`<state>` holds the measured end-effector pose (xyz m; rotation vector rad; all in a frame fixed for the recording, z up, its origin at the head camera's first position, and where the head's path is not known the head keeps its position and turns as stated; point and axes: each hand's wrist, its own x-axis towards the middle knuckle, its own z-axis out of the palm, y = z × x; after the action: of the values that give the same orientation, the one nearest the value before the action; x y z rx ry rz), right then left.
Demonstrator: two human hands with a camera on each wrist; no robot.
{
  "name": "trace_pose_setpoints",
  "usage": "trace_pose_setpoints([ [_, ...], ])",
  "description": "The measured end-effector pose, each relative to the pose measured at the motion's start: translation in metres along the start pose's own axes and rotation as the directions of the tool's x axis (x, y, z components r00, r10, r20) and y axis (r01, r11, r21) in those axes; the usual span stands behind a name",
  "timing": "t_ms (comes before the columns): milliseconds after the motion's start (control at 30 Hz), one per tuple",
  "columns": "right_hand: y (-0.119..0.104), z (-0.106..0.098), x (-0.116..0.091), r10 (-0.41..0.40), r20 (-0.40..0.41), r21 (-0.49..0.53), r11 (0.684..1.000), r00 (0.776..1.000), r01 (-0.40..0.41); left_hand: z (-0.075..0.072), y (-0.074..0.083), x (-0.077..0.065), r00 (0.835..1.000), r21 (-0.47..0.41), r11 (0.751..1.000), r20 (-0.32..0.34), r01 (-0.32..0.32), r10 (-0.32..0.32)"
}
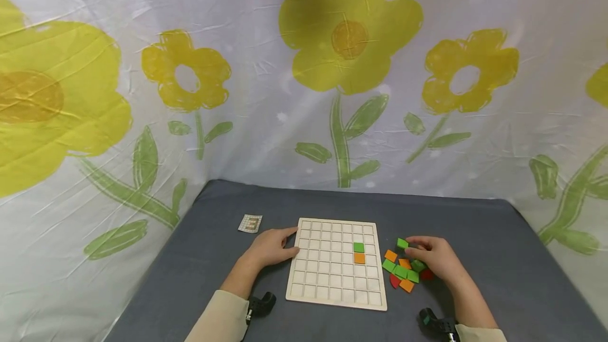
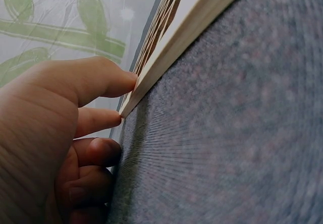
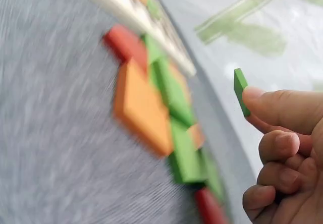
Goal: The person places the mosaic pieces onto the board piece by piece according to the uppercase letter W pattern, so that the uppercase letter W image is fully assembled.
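My right hand (image 1: 439, 260) pinches a green square tile (image 3: 239, 85) between thumb and forefinger, raised above the table in the right wrist view, its other fingers curled in. Below it lies a loose pile of green tiles (image 1: 400, 272), orange tiles (image 1: 406, 285) and red pieces (image 1: 395, 281), beside the board's right edge. The wooden grid board (image 1: 324, 268) has one green tile (image 1: 358, 247) in a cell, directly above an orange tile (image 1: 359, 258). At the board's left edge, my left hand (image 1: 271, 247) touches the rim with thumb and forefinger, spread apart.
A small printed card (image 1: 249, 223) lies on the dark grey tabletop (image 1: 199, 257), left of the board's far corner. Behind the table hangs a white curtain (image 1: 256, 120) with yellow flowers. Black wrist cameras (image 1: 262, 304) sit on both wrists.
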<state>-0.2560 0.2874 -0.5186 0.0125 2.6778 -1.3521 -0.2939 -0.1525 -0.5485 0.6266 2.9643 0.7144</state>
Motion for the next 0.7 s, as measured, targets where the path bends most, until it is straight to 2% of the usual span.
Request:
trace_pose_setpoints([
  [333, -0.025, -0.003, -0.015, 0.002, 0.02, 0.026, 1.0, 1.0, -0.002, 0.001, -0.002, -0.001, 1.0, -0.002, 1.0, -0.002, 0.001, -0.001],
  [533, -0.044, -0.002, -0.024, -0.057, 0.044, 0.012, 0.998, 0.997, 0.057, 0.001, -0.002, 0.0, 1.0, -0.01, 1.0, 0.0, -0.001, 0.001],
  [700, -0.053, 0.007, -0.027, -0.093, 0.084, 0.029, 0.995, 0.992, 0.091, 0.001, -0.001, 0.001, 1.0, -0.007, 1.0, -0.002, 0.0, -0.001],
])
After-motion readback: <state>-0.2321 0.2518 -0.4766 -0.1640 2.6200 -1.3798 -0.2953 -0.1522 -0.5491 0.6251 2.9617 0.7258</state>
